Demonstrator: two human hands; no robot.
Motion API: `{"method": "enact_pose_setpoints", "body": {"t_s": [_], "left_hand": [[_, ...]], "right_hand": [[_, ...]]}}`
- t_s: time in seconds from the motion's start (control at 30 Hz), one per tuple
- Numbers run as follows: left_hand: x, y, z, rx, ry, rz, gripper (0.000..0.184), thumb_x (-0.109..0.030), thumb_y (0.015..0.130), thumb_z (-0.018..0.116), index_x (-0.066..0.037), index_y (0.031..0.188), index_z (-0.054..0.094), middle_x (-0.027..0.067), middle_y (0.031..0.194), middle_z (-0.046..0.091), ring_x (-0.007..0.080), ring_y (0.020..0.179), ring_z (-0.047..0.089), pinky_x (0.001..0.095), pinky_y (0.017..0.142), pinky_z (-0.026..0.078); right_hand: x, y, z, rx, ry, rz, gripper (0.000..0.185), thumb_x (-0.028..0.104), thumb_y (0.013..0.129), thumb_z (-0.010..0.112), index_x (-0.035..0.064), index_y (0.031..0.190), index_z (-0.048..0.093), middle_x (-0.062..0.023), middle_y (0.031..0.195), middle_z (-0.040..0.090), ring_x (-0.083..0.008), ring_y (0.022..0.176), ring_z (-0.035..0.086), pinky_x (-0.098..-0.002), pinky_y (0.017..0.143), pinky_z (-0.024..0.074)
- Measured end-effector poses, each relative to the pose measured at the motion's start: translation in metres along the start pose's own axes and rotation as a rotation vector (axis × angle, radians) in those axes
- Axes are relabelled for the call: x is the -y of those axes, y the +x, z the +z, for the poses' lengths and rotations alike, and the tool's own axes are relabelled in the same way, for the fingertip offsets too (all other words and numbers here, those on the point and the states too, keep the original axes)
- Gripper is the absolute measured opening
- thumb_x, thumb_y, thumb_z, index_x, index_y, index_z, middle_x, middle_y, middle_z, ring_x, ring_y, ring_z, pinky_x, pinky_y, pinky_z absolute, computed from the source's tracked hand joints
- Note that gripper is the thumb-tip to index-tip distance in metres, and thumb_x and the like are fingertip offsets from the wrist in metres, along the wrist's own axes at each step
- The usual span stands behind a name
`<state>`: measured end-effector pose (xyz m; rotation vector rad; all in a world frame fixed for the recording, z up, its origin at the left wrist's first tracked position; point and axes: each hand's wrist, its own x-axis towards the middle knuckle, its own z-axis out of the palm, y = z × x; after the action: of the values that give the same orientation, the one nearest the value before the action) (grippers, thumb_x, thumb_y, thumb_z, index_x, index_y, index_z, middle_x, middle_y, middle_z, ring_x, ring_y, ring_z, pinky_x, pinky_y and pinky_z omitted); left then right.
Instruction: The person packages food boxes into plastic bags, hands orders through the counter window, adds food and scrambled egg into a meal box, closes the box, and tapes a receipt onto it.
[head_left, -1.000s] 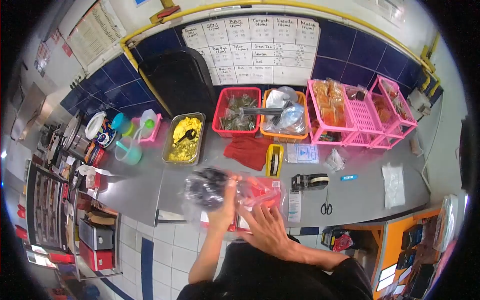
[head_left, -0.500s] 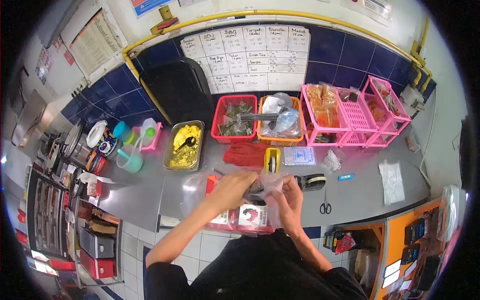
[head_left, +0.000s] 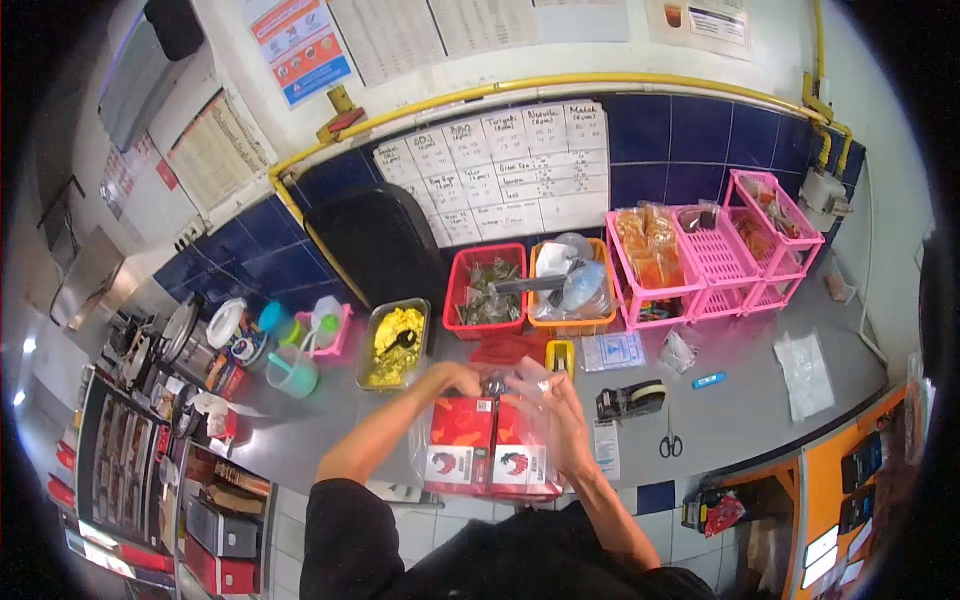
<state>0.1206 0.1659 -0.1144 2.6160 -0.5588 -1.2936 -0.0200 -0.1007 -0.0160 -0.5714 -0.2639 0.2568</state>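
A clear plastic bag stands at the front edge of the counter. Two red boxes with white labels are inside it, side by side. At the bag's top left, my left hand has its fingers curled around the gathered plastic. My right hand pinches the bag's upper right side, with loose film spreading between the hands. Something small and dark shows in the opening between them, too unclear to name. Just beyond lie a red cloth and a yellow tape dispenser, both partly hidden.
A black tape dispenser, scissors and a receipt lie to the right. Behind are a metal tray of yellow food, a red basket, an orange basket and pink racks.
The bag of boxes now stands more upright, with both box fronts in fuller view. My hands stay on its top. The view has tilted up, uncovering the black tape dispenser and receipt.
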Motion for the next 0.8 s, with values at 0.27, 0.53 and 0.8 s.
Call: {"method": "enact_pose_setpoints", "body": {"t_s": [0.27,0.53,0.8], "left_hand": [[-0.014,-0.018,-0.017,0.004,-0.356,0.427,0.067,-0.027,0.088,0.067,-0.010,0.148,0.042,0.0110,0.126,0.064,0.0204,0.107,0.062,0.0392,0.094,0.050],[-0.061,-0.051,-0.001,-0.144,-0.474,0.207,0.054,-0.046,0.105,0.033,-0.006,0.136,0.053,0.0122,0.138,0.055,0.0215,0.127,0.049,0.0389,0.106,0.040],[-0.079,-0.177,-0.038,-0.188,-0.021,-0.039,0.063,-0.049,0.104,0.033,0.003,0.105,0.069,0.0243,0.109,0.068,0.0390,0.107,0.064,0.0481,0.094,0.050]], "right_hand": [[0.014,0.001,0.012,0.071,-0.235,-0.028,0.029,-0.005,0.095,0.053,0.0093,0.102,0.029,-0.0220,0.122,0.057,-0.0289,0.097,0.067,-0.0377,0.075,0.0594],[0.015,-0.006,0.037,0.060,-0.449,-0.026,0.035,-0.012,0.091,0.054,0.0091,0.105,0.030,-0.0202,0.114,0.058,-0.0211,0.090,0.067,-0.0309,0.075,0.0576],[0.056,-0.037,0.032,-0.055,-1.026,0.051,0.064,-0.017,0.088,0.051,0.0058,0.143,0.028,-0.0154,0.103,0.066,-0.0225,0.094,0.069,-0.0335,0.084,0.0571]]}}
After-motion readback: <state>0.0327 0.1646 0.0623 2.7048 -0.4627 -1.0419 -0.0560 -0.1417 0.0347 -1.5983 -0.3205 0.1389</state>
